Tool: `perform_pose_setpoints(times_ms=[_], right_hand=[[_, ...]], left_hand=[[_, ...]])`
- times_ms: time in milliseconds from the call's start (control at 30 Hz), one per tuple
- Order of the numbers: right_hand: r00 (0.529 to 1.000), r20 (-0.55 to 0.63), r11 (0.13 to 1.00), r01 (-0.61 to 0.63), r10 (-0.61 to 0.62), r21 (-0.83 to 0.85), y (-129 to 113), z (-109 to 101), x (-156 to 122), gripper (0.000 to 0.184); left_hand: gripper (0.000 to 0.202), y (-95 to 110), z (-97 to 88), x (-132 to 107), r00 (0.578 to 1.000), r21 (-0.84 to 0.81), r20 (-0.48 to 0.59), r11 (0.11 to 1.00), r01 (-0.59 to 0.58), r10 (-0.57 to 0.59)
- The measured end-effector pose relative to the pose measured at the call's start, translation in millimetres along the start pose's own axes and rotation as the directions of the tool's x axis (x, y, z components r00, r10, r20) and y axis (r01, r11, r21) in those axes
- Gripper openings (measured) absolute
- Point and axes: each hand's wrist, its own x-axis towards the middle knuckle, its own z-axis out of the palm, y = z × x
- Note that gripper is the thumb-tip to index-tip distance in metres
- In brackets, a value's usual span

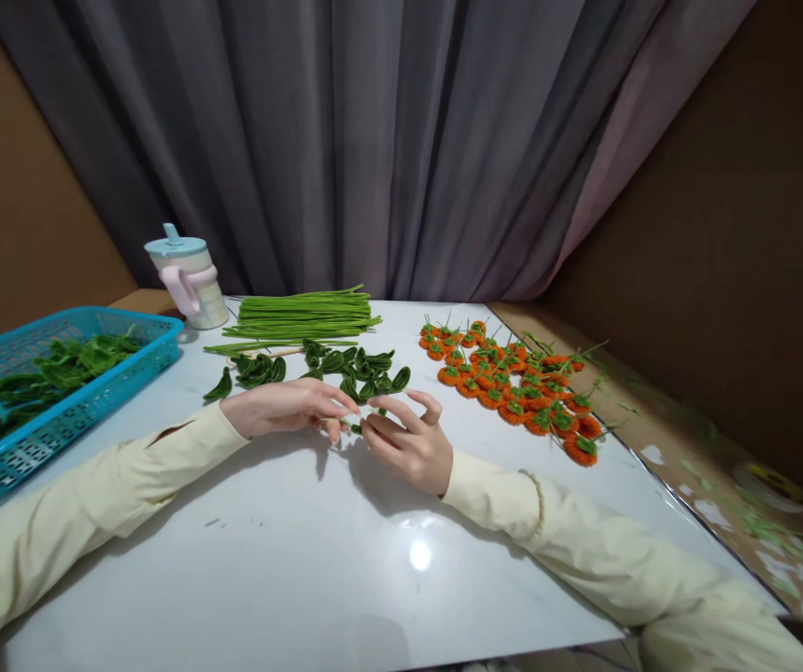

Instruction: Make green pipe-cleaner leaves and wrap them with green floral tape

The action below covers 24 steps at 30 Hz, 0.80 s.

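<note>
My left hand (289, 409) and my right hand (407, 439) meet over the middle of the white table (268, 569). Their fingertips pinch a small green pipe-cleaner piece (355, 426) between them; most of it is hidden by the fingers. Just behind my hands lies a scatter of folded green pipe-cleaner leaves (345, 366). Further back a bundle of straight green pipe cleaners (300, 315) lies across the table.
A blue plastic basket (58, 411) with more green leaves sits at the left. A white cup with a pale blue lid (188, 275) stands behind it. Several orange pipe-cleaner flowers (520, 387) lie at the right. A grey curtain (373, 140) hangs behind.
</note>
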Motion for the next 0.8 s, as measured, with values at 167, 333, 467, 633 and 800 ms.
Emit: perform_pose_setpoints(times_ms=[167, 333, 467, 633, 800], right_hand=[[0.998, 0.012, 0.996, -0.058, 0.057, 0.061, 2, 2, -1, 0.024], [0.996, -0.027, 0.992, -0.079, 0.082, 0.098, 3, 2, 0, 0.027], [0.98, -0.009, 0.962, -0.194, 0.199, 0.191, 2, -1, 4, 0.021], [0.776, 0.106, 0.573, -0.543, 0.621, 0.614, 0, -6, 15, 0.013], [0.558, 0.562, -0.191, -0.585, 0.61, 0.788, -6, -3, 22, 0.03]], left_hand=[[0.035, 9, -6.5, -7, 0.987, 0.426, -0.034, 0.895, -0.127, 0.157], [0.023, 11, 5.3, -11, 0.946, 0.632, -0.055, 0.745, -0.215, 0.32], [0.026, 8, 4.0, -9, 0.92, 0.589, -0.093, 0.766, -0.258, 0.381], [0.035, -1, 2.1, 1, 0.879, 0.361, -0.147, 0.852, -0.38, 0.454], [0.029, -16, 23.1, 7, 0.802, 0.304, -0.142, 0.797, -0.522, 0.58]])
